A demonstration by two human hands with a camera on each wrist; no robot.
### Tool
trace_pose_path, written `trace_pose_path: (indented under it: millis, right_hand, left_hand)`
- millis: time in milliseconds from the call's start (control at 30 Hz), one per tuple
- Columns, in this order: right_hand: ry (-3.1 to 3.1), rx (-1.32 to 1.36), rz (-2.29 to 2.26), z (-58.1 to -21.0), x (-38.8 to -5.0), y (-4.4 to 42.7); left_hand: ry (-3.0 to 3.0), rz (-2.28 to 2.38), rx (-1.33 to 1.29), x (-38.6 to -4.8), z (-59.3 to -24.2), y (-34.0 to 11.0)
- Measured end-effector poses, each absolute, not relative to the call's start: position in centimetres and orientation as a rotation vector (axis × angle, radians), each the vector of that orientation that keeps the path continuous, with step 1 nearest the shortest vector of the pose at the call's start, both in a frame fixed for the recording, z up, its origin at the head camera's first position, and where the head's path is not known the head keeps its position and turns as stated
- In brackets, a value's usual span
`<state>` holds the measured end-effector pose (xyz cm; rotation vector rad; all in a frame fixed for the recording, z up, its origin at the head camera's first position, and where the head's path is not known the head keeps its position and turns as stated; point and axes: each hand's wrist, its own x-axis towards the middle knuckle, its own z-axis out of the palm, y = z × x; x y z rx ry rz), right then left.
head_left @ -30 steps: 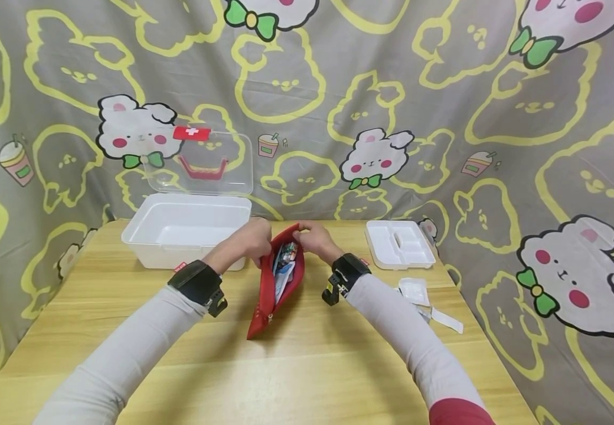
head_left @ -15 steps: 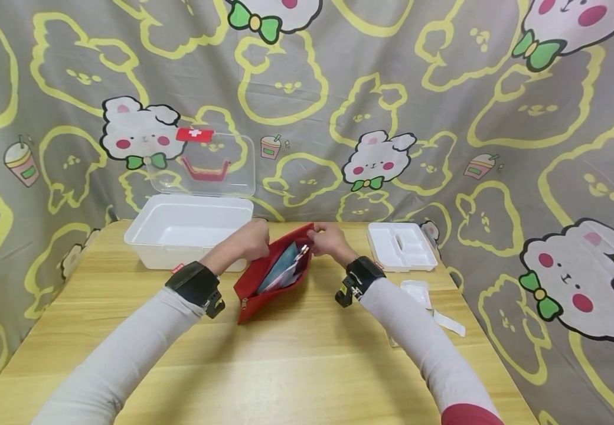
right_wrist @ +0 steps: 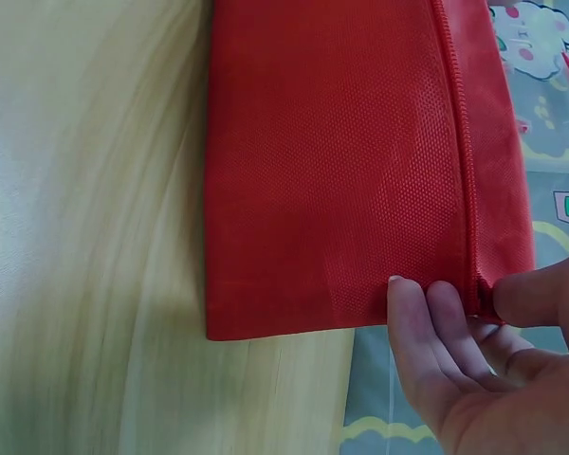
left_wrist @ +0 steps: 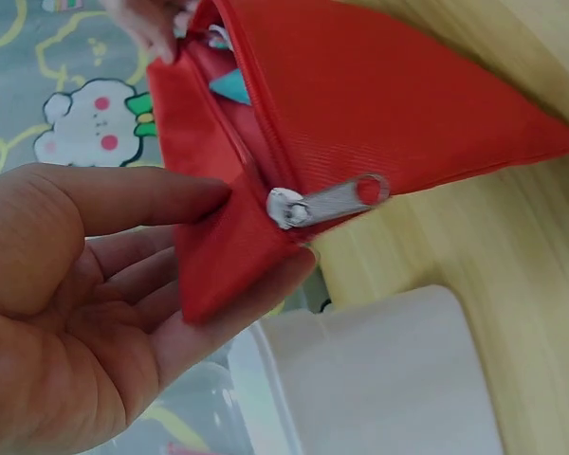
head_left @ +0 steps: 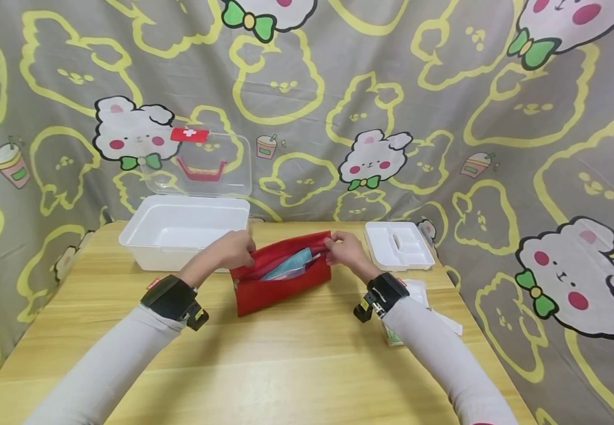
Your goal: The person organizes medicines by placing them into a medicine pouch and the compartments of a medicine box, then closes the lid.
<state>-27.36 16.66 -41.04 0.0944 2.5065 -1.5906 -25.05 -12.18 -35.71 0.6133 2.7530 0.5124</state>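
A red zippered pouch is held up over the middle of the table, its zipper undone and its mouth gaping. Inside it show a light blue packet and something thin and white. My left hand pinches the pouch's left top corner between thumb and fingers, beside the metal zipper pull. At the opposite top corner, my right hand grips the fabric, thumb on the back edge and fingertips on the front face. The pouch's deeper contents are hidden.
Behind my left hand stands a white box with its clear lid raised. A white divided tray sits at the back right. White packets and a white strip lie beside my right forearm, which partly hides a small green-edged item.
The pouch has turned from pointing toward me to lying crosswise, its front face now toward me. My left hand has moved left and slightly nearer, my right hand right.
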Motion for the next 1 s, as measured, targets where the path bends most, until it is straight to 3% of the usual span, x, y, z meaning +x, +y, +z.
trace_pose_path:
  millis: [333,1000]
  right_hand:
    - [2.448,0.068,-1.687,-40.9,-26.1,18.2]
    - [2.531,0.005,-1.661,-41.3,-24.0,18.8]
  left_hand:
    - [2.71,0.923,0.476,-23.7,-36.9,-15.4]
    - [2.629,1.677,0.019,-21.8,-41.2,-16.0]
